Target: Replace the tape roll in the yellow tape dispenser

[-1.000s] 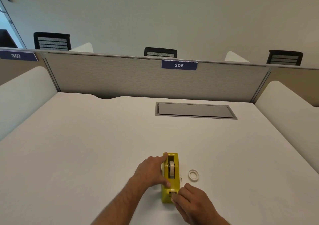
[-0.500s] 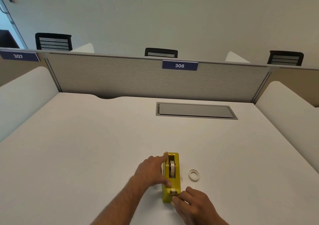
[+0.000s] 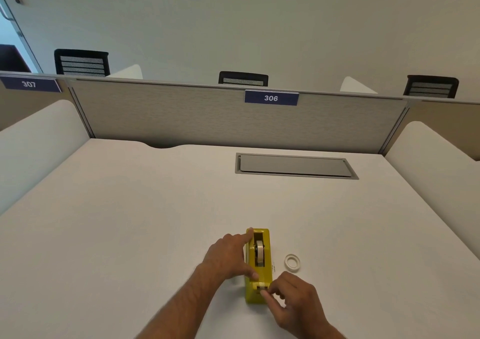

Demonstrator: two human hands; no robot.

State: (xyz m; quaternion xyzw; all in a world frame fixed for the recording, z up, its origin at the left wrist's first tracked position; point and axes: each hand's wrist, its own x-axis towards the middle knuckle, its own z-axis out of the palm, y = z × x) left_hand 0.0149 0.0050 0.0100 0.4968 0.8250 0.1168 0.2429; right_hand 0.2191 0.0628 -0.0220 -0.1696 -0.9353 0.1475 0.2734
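Head view: the left hand (image 3: 228, 257) grips the left side of the yellow tape dispenser (image 3: 258, 266); the right hand (image 3: 293, 301) seems to pinch tape at its near cutter end. The dispenser's length runs straight away on the desk (image 3: 130, 221), a roll (image 3: 259, 253) seated inside; a spare roll (image 3: 292, 262) lies just right

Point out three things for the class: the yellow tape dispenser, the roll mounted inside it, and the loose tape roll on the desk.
yellow tape dispenser (image 3: 267, 266), head view, on its right top edge.
mounted roll (image 3: 259, 253), head view, on the tape's outer band.
loose tape roll (image 3: 292, 262), head view, on its white ring.
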